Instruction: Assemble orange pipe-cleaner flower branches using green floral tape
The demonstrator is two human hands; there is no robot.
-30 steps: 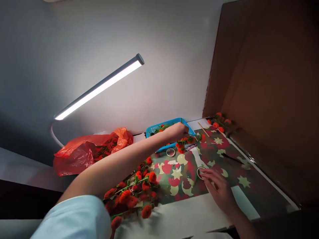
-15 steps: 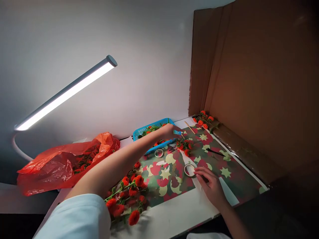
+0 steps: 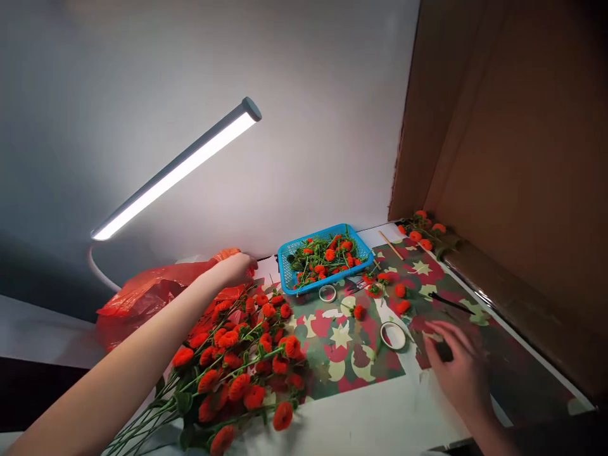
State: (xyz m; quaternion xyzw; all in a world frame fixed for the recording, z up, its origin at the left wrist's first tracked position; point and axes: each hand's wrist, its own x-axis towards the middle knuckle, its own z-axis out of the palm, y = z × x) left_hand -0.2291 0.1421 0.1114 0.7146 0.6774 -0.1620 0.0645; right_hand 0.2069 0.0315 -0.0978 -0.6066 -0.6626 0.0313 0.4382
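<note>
My left hand (image 3: 235, 269) reaches across to the far left, its fingers curled on the orange rim of a red plastic bag (image 3: 142, 294). A heap of red pompom flowers on green stems (image 3: 237, 367) lies beneath that forearm. Fingers apart, my right hand (image 3: 456, 373) rests flat on the red and green star-patterned paper (image 3: 342, 354) and looks blurred. A white tape roll (image 3: 393, 335) sits just left of its fingertips without touching them. At the back, a blue basket (image 3: 284, 269) holds cut flower heads and stems.
A smaller tape roll (image 3: 327, 292) and scissors (image 3: 357, 285) lie in front of the basket, with loose flower heads (image 3: 401, 299) nearby. A black stick (image 3: 446, 303) and a wooden stick (image 3: 390, 244) lie on the paper. A lit bar lamp (image 3: 175, 171) overhangs the left. Brown cardboard (image 3: 513, 158) walls off the right.
My left hand has left the blue basket and swung left to the red bag. My right hand has slid right, away from the tape roll. The view has shifted.
</note>
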